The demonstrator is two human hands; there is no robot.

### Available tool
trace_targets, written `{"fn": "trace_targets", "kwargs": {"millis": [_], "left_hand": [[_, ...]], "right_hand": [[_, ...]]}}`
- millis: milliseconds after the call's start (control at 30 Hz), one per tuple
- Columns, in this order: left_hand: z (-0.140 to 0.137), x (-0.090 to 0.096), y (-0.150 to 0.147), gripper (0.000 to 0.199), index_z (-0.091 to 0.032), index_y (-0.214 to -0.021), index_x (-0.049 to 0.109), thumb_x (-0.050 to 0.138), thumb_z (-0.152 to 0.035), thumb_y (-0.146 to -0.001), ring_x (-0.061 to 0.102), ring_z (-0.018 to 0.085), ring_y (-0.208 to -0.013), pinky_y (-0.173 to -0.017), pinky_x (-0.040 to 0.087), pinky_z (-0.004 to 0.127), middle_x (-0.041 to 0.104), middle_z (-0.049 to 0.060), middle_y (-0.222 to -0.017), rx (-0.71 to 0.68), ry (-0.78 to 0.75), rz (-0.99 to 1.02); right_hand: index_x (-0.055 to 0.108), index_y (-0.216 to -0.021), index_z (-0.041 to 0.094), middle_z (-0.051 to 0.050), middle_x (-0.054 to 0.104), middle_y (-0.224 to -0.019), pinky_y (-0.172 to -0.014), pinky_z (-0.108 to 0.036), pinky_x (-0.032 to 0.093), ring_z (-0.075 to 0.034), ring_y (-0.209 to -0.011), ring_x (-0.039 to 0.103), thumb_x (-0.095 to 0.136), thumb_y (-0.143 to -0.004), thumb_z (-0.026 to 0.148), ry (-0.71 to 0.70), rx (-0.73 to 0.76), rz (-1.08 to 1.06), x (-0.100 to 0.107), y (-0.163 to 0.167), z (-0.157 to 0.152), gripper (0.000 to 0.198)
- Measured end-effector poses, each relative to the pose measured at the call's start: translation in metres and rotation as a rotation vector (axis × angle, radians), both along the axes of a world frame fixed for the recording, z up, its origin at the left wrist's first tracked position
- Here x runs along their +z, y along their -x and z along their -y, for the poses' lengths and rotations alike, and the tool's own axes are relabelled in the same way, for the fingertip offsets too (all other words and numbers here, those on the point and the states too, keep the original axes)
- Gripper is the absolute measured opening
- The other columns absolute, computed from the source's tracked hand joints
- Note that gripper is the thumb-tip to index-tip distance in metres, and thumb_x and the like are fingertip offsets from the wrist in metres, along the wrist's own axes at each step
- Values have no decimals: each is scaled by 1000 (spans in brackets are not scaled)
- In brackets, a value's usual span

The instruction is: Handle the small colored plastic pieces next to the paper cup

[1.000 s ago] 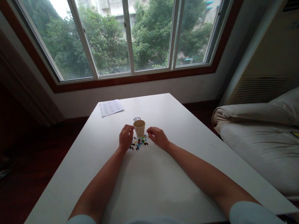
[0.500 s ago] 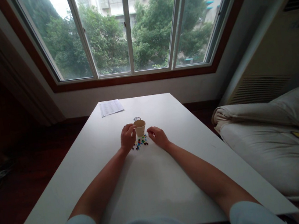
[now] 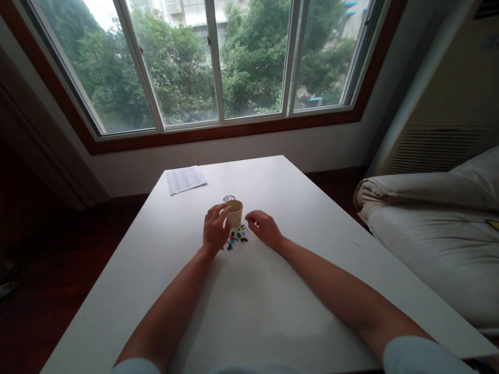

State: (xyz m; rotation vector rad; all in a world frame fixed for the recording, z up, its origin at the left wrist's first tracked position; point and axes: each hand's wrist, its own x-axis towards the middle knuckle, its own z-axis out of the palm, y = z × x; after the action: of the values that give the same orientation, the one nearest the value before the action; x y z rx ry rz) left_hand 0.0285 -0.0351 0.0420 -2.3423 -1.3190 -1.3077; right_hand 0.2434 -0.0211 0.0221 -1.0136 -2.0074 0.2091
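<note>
A tan paper cup (image 3: 236,213) stands upright on the white table (image 3: 248,311). Just left of it is my left hand (image 3: 215,227), with its fingers loosely apart and their tips at the near left side of the rim; whether they touch it I cannot tell. On the right of the cup, my right hand (image 3: 263,227) rests on the table with its fingers curled together, and anything in them is too small to make out. Small multicoloured pieces, like beads (image 3: 237,236), lie scattered in front of the cup between both hands, partly hidden by my left hand.
Behind the cup lies a small dark looped thing (image 3: 229,198), perhaps a cord. Sheets of printed paper (image 3: 186,180) lie at the far left corner. A pale sofa (image 3: 423,237) stands right of the table, and a window (image 3: 212,50) is beyond it.
My left hand has shifted slightly right, and its fingers have lifted and spread, covering more of the cup's left side. My right hand and the cup stay nearly where they were.
</note>
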Motion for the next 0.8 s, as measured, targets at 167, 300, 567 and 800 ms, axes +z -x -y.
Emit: {"fn": "trace_targets", "kwargs": {"millis": [167, 300, 567, 800], "left_hand": [[-1, -2, 4, 29, -21, -118, 62, 49, -19, -92, 50, 25, -120, -104, 42, 45, 59, 11, -125, 28, -22, 89], [-5, -7, 9, 19, -21, -97, 64, 48, -15, -90, 55, 24, -103, -93, 46, 41, 63, 8, -104, 97, -18, 188], [-17, -21, 15, 19, -21, -88, 66, 50, -12, -84, 56, 21, -89, -85, 45, 35, 67, 5, -89, 152, 235, 132], [-17, -26, 10, 11, -22, -83, 68, 59, -29, -85, 55, 23, -91, -83, 41, 35, 67, 5, -90, 286, 415, -22]], "right_hand": [[69, -100, 20, -7, 64, -89, -76, -28, 49, -17, -87, 56, 48, -91, 17, -35, 15, -35, 2, 2, 1, 23], [70, -102, 20, -6, 65, -93, -70, -25, 50, -14, -82, 57, 47, -94, 23, -42, 7, -161, 13, 6, 2, 25], [65, -121, 20, -7, 70, -108, -66, -25, 55, -16, -88, 66, 56, -88, 34, 269, 55, -475, 30, 19, -8, 37], [58, -132, 19, -9, 67, -117, -52, -22, 52, -15, -77, 69, 60, -83, 39, 477, 192, -577, 32, 18, -18, 53]]}}
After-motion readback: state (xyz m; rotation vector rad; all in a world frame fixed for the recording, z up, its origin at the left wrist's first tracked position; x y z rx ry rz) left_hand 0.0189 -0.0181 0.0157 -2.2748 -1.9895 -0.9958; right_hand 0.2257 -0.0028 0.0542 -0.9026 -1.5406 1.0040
